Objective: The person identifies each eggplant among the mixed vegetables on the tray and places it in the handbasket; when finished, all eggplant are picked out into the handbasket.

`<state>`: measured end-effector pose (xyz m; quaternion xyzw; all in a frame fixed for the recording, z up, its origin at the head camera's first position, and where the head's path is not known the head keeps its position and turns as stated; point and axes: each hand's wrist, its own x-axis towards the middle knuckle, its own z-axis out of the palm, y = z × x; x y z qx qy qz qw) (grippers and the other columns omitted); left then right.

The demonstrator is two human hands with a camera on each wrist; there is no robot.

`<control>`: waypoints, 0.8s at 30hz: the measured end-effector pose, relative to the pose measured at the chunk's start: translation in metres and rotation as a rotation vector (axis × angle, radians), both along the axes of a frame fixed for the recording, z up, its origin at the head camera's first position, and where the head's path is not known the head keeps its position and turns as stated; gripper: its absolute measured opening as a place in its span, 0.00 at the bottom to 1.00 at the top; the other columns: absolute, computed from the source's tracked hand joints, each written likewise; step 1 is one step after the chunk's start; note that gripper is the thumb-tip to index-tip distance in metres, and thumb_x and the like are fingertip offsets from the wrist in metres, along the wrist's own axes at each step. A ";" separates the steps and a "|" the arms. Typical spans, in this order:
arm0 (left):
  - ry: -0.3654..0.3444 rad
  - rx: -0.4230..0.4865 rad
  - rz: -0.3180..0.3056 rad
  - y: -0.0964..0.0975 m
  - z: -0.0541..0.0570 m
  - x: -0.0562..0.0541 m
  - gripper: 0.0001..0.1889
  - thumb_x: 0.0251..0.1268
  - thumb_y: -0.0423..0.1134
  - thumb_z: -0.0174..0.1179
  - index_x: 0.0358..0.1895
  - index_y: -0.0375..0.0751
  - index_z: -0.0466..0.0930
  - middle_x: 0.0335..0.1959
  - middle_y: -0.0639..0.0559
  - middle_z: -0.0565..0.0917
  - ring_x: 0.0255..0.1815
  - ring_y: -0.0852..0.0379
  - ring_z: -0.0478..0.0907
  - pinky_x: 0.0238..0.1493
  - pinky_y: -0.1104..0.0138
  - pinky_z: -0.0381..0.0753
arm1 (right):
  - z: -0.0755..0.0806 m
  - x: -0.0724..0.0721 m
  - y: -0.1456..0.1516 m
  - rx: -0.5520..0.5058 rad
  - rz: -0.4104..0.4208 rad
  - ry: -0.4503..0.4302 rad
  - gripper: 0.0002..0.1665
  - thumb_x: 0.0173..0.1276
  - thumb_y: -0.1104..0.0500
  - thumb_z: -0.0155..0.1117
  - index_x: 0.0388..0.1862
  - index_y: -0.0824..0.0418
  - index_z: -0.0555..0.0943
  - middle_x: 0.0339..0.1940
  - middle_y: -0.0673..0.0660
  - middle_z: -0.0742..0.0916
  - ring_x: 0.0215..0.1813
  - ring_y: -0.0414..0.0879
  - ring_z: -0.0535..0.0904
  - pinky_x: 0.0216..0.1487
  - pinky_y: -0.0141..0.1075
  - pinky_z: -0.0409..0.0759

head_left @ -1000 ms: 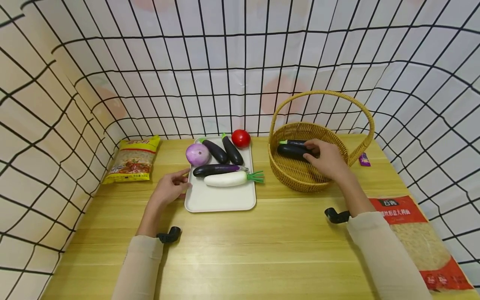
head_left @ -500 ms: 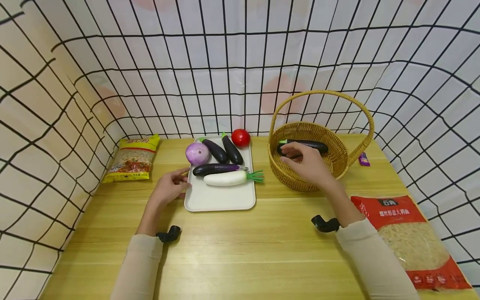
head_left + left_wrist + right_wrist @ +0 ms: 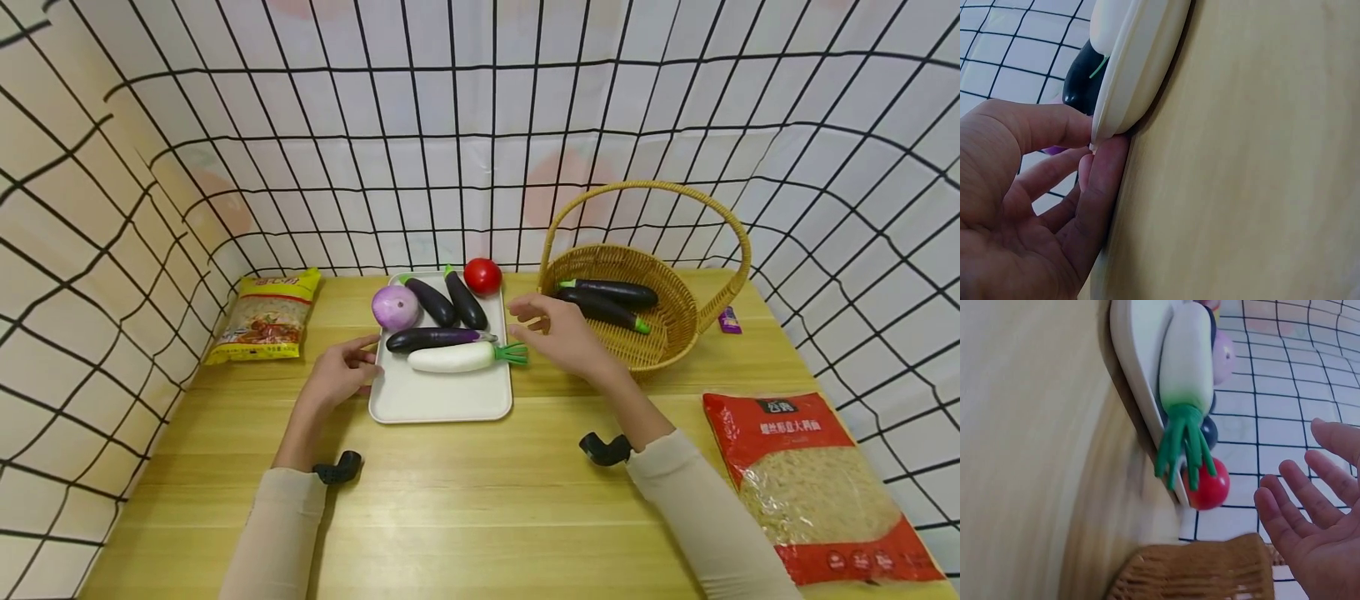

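Observation:
My left hand (image 3: 341,375) pinches the left rim of a white tray (image 3: 442,404), thumb over the rim and fingers under it in the left wrist view. On the tray lie a white radish (image 3: 452,358) with green stalks, a long eggplant (image 3: 431,339), two smaller eggplants (image 3: 465,300), a purple onion (image 3: 396,308) and a red tomato (image 3: 482,277) at the back right corner. Between tray and basket, my right hand (image 3: 562,333) hovers with fingers spread and holds nothing, near the radish stalks. Two eggplants (image 3: 603,310) lie inside the wicker basket (image 3: 660,354).
The basket's tall handle (image 3: 645,185) arches above it at the back right. A yellow food bag (image 3: 270,317) lies at the left, a red pasta bag (image 3: 817,492) at the right, and a small purple packet (image 3: 728,320) beside the basket. Black wire grid (image 3: 491,133) encloses the table.
My right hand has let go of an eggplant in the basket and moved left, out toward the tray. The left hand stays at the tray's rim.

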<state>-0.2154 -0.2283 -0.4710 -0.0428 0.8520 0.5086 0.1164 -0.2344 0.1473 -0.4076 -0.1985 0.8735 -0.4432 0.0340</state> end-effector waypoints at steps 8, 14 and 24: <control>-0.004 -0.009 0.004 0.000 -0.001 0.000 0.33 0.69 0.34 0.64 0.77 0.49 0.70 0.54 0.39 0.79 0.49 0.49 0.77 0.42 0.62 0.91 | -0.011 -0.007 -0.016 -0.040 -0.010 -0.067 0.21 0.73 0.53 0.69 0.61 0.58 0.82 0.61 0.62 0.85 0.60 0.54 0.83 0.64 0.50 0.84; -0.009 -0.008 0.004 0.003 -0.001 -0.001 0.33 0.69 0.34 0.63 0.77 0.50 0.70 0.54 0.39 0.79 0.49 0.48 0.77 0.42 0.62 0.91 | -0.018 -0.011 -0.023 -0.012 -0.015 -0.088 0.23 0.74 0.53 0.68 0.63 0.61 0.81 0.61 0.60 0.85 0.60 0.53 0.83 0.63 0.49 0.84; 0.001 -0.002 -0.003 0.000 -0.004 -0.001 0.33 0.68 0.34 0.64 0.77 0.49 0.70 0.53 0.39 0.79 0.49 0.49 0.77 0.40 0.62 0.91 | -0.033 -0.023 -0.039 -0.019 -0.009 -0.096 0.23 0.74 0.49 0.67 0.61 0.59 0.82 0.58 0.56 0.87 0.58 0.53 0.84 0.61 0.47 0.85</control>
